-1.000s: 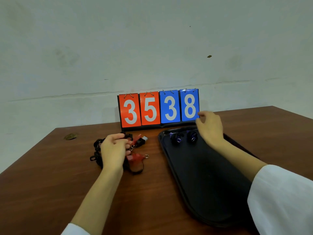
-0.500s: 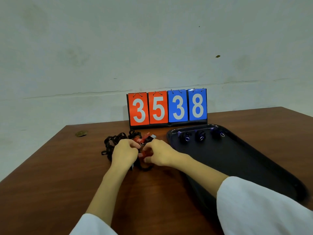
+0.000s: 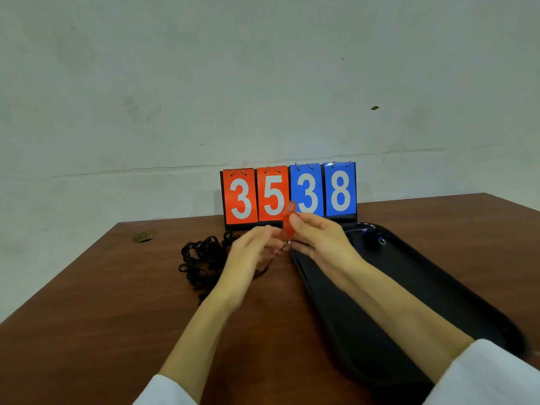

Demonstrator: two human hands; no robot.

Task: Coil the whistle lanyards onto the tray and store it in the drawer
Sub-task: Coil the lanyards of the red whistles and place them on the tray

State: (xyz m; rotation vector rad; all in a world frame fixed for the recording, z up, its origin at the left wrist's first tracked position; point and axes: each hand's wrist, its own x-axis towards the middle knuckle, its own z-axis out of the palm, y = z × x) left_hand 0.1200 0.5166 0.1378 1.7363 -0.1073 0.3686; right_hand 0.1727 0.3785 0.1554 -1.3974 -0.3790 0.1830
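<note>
On brown wooden table [image 3: 87,317], black tray [image 3: 415,287], stained pale wall [image 3: 175,83]

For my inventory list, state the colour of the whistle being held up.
Red; the head view shows the whistle pinched in the right hand.

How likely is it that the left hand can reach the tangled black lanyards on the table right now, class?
Probably yes. The left hand is just right of the black lanyards and nothing lies between. It may be busy with the red whistle that the right hand pinches; blur hides that.
</note>
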